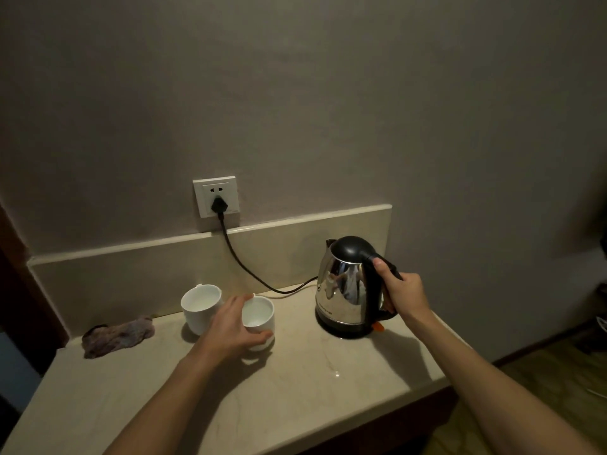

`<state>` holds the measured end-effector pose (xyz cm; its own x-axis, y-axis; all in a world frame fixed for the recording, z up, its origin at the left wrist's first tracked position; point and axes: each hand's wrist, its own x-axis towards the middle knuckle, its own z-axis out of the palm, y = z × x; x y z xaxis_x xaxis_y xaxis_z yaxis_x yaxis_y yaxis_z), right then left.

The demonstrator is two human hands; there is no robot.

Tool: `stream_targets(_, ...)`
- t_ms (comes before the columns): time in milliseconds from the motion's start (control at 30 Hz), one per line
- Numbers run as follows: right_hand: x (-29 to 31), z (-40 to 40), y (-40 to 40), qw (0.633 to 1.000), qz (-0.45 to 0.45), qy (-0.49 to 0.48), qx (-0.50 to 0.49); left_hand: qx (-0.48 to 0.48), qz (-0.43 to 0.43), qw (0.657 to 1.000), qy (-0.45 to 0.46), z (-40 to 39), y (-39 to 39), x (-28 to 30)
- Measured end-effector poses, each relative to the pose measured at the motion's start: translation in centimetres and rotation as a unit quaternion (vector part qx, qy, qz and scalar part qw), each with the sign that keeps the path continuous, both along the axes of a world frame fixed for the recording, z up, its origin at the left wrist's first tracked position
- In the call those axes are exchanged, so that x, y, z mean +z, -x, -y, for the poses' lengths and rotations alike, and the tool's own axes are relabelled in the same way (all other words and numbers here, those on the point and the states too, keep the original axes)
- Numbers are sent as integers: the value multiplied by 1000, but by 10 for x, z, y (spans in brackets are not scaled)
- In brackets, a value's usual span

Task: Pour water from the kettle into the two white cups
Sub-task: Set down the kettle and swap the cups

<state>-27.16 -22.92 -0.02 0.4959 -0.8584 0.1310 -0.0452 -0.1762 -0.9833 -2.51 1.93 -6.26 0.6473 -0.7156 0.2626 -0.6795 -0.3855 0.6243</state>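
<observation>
Hands: left (230, 326) round cup (259, 315), right (405, 295) on kettle (345, 284)

— Any writing you can make out?

— Only on the kettle (348, 287): a short line of small dark print sits low on its shiny steel body, near the black base band. The letters are too small and blurred to read.

— And the wall socket (216, 200) or the cups?

— I can read no text, number or sign on them.

Right hand (405, 295) grips the kettle (348, 287) handle; left hand (230, 326) holds 1 white cup (259, 318).
</observation>
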Motion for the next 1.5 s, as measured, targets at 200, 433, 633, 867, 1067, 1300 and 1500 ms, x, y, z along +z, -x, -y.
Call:
stream_targets(200,-2,1,-4,1000,8,-1,3,-5,-1,1000,-14,21,-16,4)
stream_targets(433,-4,3,-4,1000,14,0,4,-3,10,1000,-20,44,-30,6)
stream_targets(633,-1,1,-4,1000,13,8,5,-1,12,999,-34,55,-37,10)
stream_targets(867,-1,0,-3,1000,7,8,10,3,12,998,-66,59,-38,10)
stream_targets(1067,-1,5,1,1000,-15,-2,14,5,43,988,-145,60,-29,21)
stream_targets(1300,2,-3,0,1000,-18,1,6,41,138,976,-163,11,-46,38)
stream_targets(1500,1,-2,0,1000,-23,7,2,118,82,978,-155,-36,-72,41)
